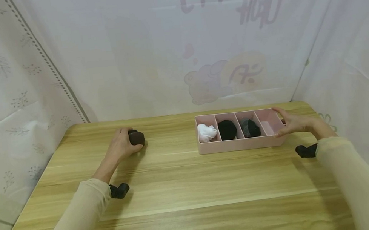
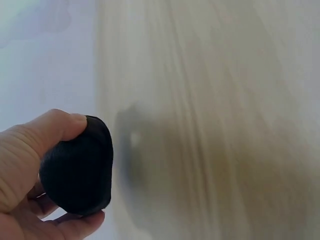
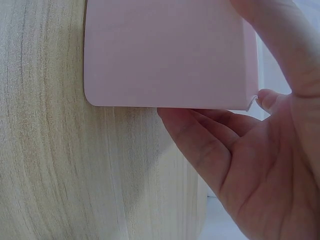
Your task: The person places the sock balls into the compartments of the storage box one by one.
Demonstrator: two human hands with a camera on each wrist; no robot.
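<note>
My left hand [image 1: 121, 145] [image 2: 30, 165] grips a dark brown rolled bundle [image 1: 137, 138] [image 2: 77, 170] on the wooden table [image 1: 193, 190], at the far left of centre, pinched between thumb and fingers. My right hand [image 1: 291, 122] [image 3: 260, 150] clasps the right end of a pink divided box [image 1: 239, 144] [image 3: 165, 50], thumb on the near side and fingers on the far side. The box holds a white bundle [image 1: 207, 132], a black bundle [image 1: 227, 129] and a dark grey bundle [image 1: 250, 127]. Its rightmost compartment [image 1: 269, 126] is bare.
Pale printed sheets [image 1: 163, 49] wall in the table at the back and on both sides. Black wrist mounts [image 1: 119, 190] [image 1: 306, 151] sit under both sleeves. Bare wood stretches between the hands and toward the near edge.
</note>
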